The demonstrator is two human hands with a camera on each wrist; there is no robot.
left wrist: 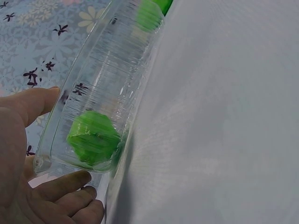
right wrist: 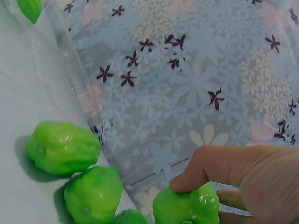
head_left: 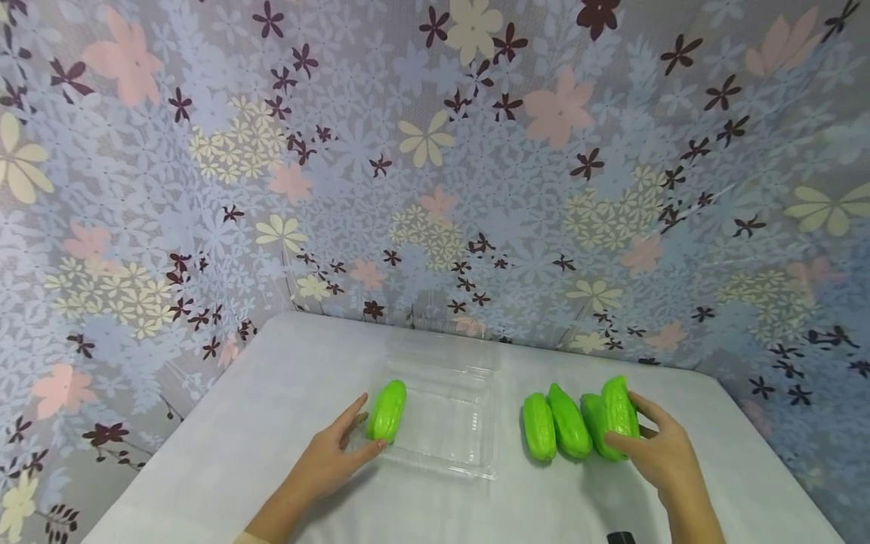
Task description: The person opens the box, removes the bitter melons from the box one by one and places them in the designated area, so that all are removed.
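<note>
My left hand [head_left: 337, 446] is at the near-left corner of a clear plastic container [head_left: 435, 458]. Its thumb lies along the rim, and its curled fingers reach round the left side. Inside, at the left end, lies one glossy bright green ridged gourd [head_left: 387, 411]. On the right, my right hand [head_left: 669, 451] holds another green gourd [head_left: 620, 415] between thumb and fingers, raised and tilted upright. Partly hidden behind it is a green gourd [head_left: 593, 423]. Left of these, two more gourds, one blunt [head_left: 539, 428] and one pointed [head_left: 569, 423], lie side by side on the table.
The container's clear lid [head_left: 442, 351] is folded back toward the wall. A white-covered table [head_left: 272, 393] meets flower-patterned wallpaper [head_left: 435, 189] at its back edge. Near the front edge, right of middle, a small black object [head_left: 621, 537] pokes into view.
</note>
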